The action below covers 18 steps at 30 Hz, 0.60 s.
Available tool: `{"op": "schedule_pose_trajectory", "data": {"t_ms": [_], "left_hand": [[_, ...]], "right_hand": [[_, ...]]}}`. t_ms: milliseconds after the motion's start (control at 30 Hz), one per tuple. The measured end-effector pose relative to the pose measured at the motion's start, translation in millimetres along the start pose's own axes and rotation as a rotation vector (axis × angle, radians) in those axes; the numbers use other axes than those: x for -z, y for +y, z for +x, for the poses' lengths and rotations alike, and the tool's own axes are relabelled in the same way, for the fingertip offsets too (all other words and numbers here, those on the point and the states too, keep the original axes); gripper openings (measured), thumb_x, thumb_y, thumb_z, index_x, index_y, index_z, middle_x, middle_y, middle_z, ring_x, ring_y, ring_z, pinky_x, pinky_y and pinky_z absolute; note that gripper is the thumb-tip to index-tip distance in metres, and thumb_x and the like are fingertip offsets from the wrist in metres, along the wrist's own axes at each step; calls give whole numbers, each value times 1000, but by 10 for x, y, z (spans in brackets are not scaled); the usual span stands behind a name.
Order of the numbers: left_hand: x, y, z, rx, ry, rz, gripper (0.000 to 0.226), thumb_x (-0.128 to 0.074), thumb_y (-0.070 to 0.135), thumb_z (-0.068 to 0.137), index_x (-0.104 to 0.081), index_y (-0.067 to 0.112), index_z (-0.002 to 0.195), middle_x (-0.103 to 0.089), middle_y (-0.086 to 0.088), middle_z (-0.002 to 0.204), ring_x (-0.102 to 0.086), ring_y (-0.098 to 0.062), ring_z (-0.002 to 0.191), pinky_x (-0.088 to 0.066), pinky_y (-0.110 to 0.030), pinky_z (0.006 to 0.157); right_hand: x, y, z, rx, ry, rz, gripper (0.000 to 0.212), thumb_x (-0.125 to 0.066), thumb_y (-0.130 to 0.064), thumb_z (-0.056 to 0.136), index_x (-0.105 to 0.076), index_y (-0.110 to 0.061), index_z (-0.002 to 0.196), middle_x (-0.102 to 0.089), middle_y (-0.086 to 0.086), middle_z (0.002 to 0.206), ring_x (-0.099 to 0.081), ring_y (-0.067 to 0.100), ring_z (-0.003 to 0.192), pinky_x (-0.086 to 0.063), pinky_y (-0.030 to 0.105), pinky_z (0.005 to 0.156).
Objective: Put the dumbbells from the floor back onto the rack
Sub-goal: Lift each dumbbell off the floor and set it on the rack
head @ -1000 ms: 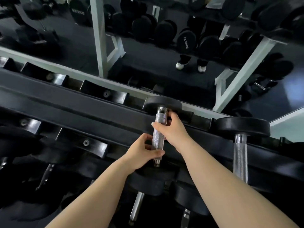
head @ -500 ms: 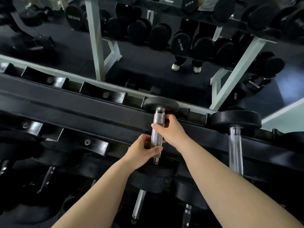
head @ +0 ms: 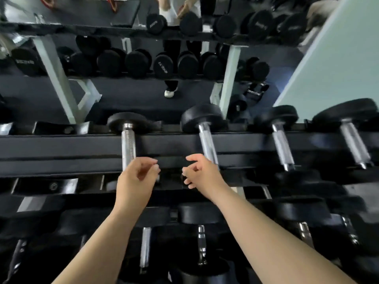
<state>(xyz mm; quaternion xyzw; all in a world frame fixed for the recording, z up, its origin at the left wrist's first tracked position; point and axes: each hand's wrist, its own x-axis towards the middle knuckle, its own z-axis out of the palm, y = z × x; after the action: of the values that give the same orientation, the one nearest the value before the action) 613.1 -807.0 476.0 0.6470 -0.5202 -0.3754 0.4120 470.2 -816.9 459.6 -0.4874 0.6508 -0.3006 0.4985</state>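
A black dumbbell (head: 128, 140) with a knurled steel handle rests across the top tier of the black rack (head: 61, 144). Its far head sits against the mirror; its near end is hidden behind my left hand (head: 137, 177). That hand hovers just off the handle's lower end with loosely curled fingers, holding nothing. My right hand (head: 202, 173) floats a hand's width to the right, fingers apart and empty, in front of the neighbouring dumbbell (head: 206, 138).
Two more dumbbells (head: 282, 140) (head: 352, 138) lie on the top tier to the right. Empty cradles (head: 61, 128) sit to the left. A lower tier holds several dumbbells (head: 201, 238). The mirror behind reflects another rack and a person's legs (head: 171, 87).
Both hands have let go of the dumbbell handle and pulled back toward me. The dumbbell stays on the top tier. The view has shifted up and to the right.
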Motion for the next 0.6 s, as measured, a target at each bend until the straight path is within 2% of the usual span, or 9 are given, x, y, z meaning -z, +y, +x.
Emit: {"op": "schedule_pose_trajectory", "data": {"t_ms": [67, 133, 233, 367, 467, 533, 600], "left_hand": [[-332, 192, -432, -72, -64, -17, 32, -55, 7, 85, -54, 33, 66, -58, 8, 64, -55, -1, 57, -42, -4, 59], [-745, 349, -965, -132, -137, -21, 31, -57, 9, 84, -55, 33, 64, -56, 6, 60, -52, 1, 51, -41, -6, 57], [-1504, 490, -1925, -171, -290, -67, 29, -57, 10, 84, -56, 31, 64, -51, 3, 54, -48, 2, 43, -37, -5, 47], [-2584, 380, -3069, -60, -554, -41, 27, -56, 9, 86, -58, 27, 66, -52, 5, 54, -50, -4, 47, -42, -14, 51], [-3305, 219, -3759, 100, -737, 67, 18, -54, 10, 87, -59, 19, 72, -51, 0, 55, -48, -9, 46, -40, -9, 42], [-3698, 78, -4063, 205, -786, 123, 16, -54, 10, 87, -60, 16, 74, -53, -2, 57, -48, -13, 50, -42, -14, 48], [-4078, -82, -4268, 293, -813, 166, 15, -53, 9, 87, -61, 13, 75, -54, -3, 59, -49, -14, 52, -42, -19, 53]], "right_hand": [[337, 237, -450, 45, 44, 29, 13, -52, -10, 86, -52, -23, 90, -54, -7, 70, -54, 5, 51, -45, 15, 53], [748, 582, -976, 67, 111, 49, 25, -54, -6, 85, -52, -29, 73, -55, -8, 64, -54, -1, 43, -43, 12, 51], [1490, 1311, -1911, -8, 240, 115, 31, -53, -5, 87, -51, -28, 67, -56, -6, 59, -51, -4, 39, -43, 14, 52], [2411, 2458, -3158, -239, 477, 175, 29, -53, -10, 88, -53, -27, 65, -57, -6, 60, -54, 7, 52, -44, 22, 55], [3001, 3256, -3916, -460, 618, 265, 24, -50, -9, 89, -55, -20, 69, -57, 0, 63, -50, 12, 50, -41, 19, 46], [3329, 3704, -4249, -561, 669, 311, 21, -48, -6, 89, -56, -14, 71, -55, 3, 63, -47, 14, 48, -39, 15, 39], [3612, 4115, -4449, -630, 710, 322, 24, -46, -6, 89, -55, -15, 69, -55, 3, 63, -47, 14, 49, -40, 18, 43]]}}
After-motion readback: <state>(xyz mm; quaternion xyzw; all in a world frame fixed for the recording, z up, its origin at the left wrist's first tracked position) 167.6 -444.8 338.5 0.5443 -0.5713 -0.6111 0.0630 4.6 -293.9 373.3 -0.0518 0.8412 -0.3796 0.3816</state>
